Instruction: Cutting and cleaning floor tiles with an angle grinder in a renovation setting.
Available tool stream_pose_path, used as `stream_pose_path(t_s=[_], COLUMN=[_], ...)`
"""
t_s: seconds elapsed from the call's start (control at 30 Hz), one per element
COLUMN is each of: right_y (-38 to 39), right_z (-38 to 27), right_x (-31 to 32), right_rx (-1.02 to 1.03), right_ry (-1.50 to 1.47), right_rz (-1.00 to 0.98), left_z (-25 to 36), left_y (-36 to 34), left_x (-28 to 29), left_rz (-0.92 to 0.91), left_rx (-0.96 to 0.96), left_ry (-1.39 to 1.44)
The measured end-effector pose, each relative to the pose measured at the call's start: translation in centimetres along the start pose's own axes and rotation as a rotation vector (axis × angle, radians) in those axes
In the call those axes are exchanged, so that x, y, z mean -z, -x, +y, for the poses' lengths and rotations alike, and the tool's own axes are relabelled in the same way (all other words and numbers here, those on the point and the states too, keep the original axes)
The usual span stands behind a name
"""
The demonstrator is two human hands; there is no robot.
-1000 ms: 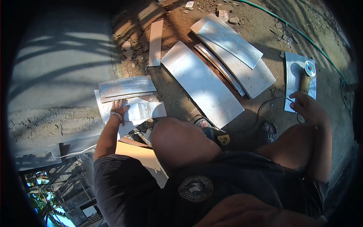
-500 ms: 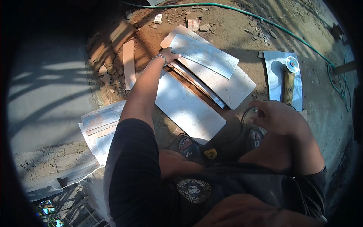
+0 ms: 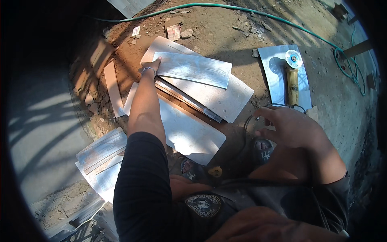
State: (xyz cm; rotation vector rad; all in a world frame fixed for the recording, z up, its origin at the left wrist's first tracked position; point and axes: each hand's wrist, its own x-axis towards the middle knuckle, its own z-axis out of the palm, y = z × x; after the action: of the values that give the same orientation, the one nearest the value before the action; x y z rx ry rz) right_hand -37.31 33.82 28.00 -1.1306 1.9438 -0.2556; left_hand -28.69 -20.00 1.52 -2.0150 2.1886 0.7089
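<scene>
My left hand (image 3: 151, 67) grips the left end of a grey wood-grain tile (image 3: 193, 69); its thumb shows at the edge and the other fingers are partly hidden. That tile lies over a larger pale board-like tile (image 3: 236, 94), with narrow strips (image 3: 189, 101) beneath. Nearer to me rests another pale tile (image 3: 193, 135), partly behind my left forearm. My right hand (image 3: 284, 125) hovers over my right knee with fingers bent and apart, holding nothing. Just beyond it, an angle grinder (image 3: 293, 80) with a round disc lies on a grey tile (image 3: 270, 58).
More wood-grain tile pieces (image 3: 102, 151) are stacked at the left by a concrete slab (image 3: 44, 105). A reddish strip (image 3: 114, 88) lies on the dirt. A green hose (image 3: 258, 13) curves across the far side. Stones (image 3: 186, 33) and a dark cable (image 3: 245, 135) lie on the ground.
The wood-grain tile has turned slightly over the pale one, with my left hand at its end. The whole view has shifted, so things sit further left. My right hand stays raised.
</scene>
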Motion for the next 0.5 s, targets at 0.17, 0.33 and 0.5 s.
stream_pose_path(t_s=[0.17, 0.33, 0.5], right_y=[0.8, 1.3, 3.5], right_z=[0.4, 0.4, 0.0], right_x=[0.1, -0.5, -2.1], right_rx=[0.021, 0.063, 0.062], right_ry=[0.005, -0.001, -0.014], right_rz=[0.003, 0.067, 0.054], left_z=[-0.5, -2.9, -14.8], left_y=[1.0, 12.5, 23.9], left_x=[6.0, 13.1, 24.2], left_rz=[-0.439, -0.392, 0.048], left_rx=[-0.095, -0.305, -0.571], left_ry=[0.064, 0.497, 0.348])
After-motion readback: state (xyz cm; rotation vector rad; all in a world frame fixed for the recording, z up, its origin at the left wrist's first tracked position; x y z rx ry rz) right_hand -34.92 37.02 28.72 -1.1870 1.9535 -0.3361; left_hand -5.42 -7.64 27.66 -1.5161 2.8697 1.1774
